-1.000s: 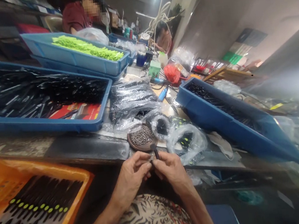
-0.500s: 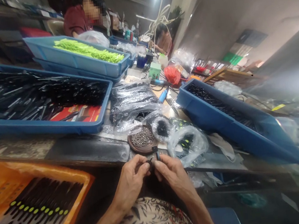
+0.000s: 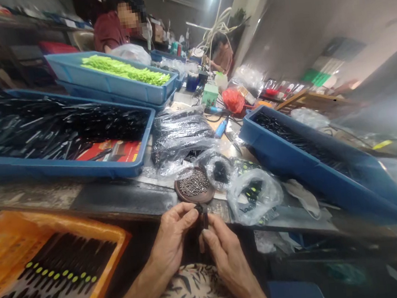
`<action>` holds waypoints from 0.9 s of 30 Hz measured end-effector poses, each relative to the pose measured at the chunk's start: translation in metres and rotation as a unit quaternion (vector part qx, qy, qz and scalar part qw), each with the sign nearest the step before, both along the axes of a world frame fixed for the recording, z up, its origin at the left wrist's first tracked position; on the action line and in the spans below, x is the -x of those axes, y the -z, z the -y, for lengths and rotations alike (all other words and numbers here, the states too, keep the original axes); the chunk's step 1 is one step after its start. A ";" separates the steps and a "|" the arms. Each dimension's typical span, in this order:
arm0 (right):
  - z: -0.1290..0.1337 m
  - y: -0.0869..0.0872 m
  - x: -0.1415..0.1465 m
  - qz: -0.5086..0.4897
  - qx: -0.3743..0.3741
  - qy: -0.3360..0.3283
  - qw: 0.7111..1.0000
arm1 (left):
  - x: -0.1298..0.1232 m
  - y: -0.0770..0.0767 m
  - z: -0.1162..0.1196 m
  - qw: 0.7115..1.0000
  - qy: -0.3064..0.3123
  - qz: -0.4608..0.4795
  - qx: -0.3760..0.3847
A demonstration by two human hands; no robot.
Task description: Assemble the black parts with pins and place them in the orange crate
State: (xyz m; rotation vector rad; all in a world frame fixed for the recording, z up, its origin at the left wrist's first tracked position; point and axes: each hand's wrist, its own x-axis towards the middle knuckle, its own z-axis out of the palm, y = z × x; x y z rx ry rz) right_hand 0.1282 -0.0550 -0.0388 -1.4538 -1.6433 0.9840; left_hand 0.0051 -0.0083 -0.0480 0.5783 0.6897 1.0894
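**My small black part [image 3: 202, 214], pinched between both hands**
My left hand [image 3: 174, 235] and right hand [image 3: 227, 263] gripped it with their fingertips, just off the table edge. A brown dish [image 3: 185, 193] of screws sat just beyond, a clear plastic bag [image 3: 254, 197] beside it, and an orange crate [image 3: 97, 225] at my left.

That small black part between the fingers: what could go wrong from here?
The small black part is pinched only between the fingertips of the left hand and right hand, so it might slip and be lost among the clutter. A careless move could also knock the round brown dish of tiny screws just beyond the hands, spilling them.
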 end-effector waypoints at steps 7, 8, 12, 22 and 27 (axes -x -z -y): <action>0.009 0.005 -0.006 0.134 -0.108 0.032 0.985 | 0.005 0.005 -0.003 0.999 0.016 0.041 0.014; 0.010 0.003 -0.007 0.146 -0.126 0.028 0.981 | 0.006 0.005 -0.003 0.998 0.024 0.057 0.013; 0.015 -0.009 -0.006 0.184 -0.188 0.002 0.965 | 0.007 0.006 -0.005 0.991 0.059 0.123 0.011; 0.016 -0.017 0.010 0.217 -0.195 -0.016 0.956 | 0.005 0.009 -0.002 0.974 0.067 0.211 0.039; 0.012 -0.014 0.014 0.210 -0.238 -0.004 0.948 | 0.004 0.012 -0.002 0.975 0.062 0.208 0.039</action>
